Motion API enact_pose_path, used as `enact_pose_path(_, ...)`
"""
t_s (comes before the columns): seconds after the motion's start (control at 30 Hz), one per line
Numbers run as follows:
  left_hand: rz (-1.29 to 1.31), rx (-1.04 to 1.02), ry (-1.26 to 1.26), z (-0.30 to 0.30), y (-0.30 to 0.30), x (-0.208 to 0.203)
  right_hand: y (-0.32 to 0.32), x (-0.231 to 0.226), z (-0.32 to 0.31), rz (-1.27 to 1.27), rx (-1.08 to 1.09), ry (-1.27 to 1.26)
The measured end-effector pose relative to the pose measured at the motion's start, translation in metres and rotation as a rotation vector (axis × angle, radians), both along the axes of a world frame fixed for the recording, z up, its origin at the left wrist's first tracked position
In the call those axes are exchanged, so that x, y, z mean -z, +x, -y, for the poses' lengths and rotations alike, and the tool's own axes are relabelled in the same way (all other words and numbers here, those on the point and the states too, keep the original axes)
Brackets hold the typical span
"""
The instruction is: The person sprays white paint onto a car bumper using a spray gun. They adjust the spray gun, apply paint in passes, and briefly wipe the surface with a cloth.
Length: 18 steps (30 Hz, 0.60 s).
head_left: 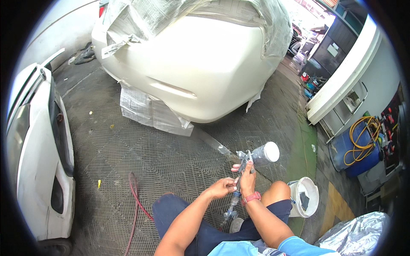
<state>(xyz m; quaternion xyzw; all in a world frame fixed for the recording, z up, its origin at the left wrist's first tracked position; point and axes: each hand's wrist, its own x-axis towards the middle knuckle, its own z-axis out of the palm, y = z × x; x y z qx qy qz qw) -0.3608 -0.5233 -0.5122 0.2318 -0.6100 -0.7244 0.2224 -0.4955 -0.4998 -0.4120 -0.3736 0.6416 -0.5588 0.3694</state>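
A spray gun (244, 165) with a white-lidded cup (270, 152) is gripped in my right hand (247, 178), its cup tipped over to the right. My left hand (224, 187) is at the lower part of the gun's handle, fingers drawn together against it; what they pinch is too small to make out. Below the handle hangs a metal fitting (231, 213) with a blue part above it. Ahead stands a car's cream-white rear bumper (192, 64), with masking plastic (145, 21) over the body above and a loose masking sheet (149, 110) hanging under it.
A removed white bumper (38, 149) stands at the left. A red hose (136, 192) lies on the grid floor mat. By my right knee is a white bucket (306, 198); beyond it sits a blue drum (352, 147) with a coiled yellow hose (363, 138). Silver sheeting (358, 232) lies lower right.
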Motion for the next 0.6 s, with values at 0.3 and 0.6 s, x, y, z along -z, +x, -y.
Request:
enact_pose_path(0.3, -0.018, 0.007, -0.033, -0.001, -0.008, 0.009, 0.001, 0.010, 0.002, -0.046, 0.096, -0.020)
enact_pose_path(0.6, 0.060, 0.006, -0.112, -0.003, 0.003, 0.024, 0.004, 0.037, -0.003, 0.024, 0.086, 0.059)
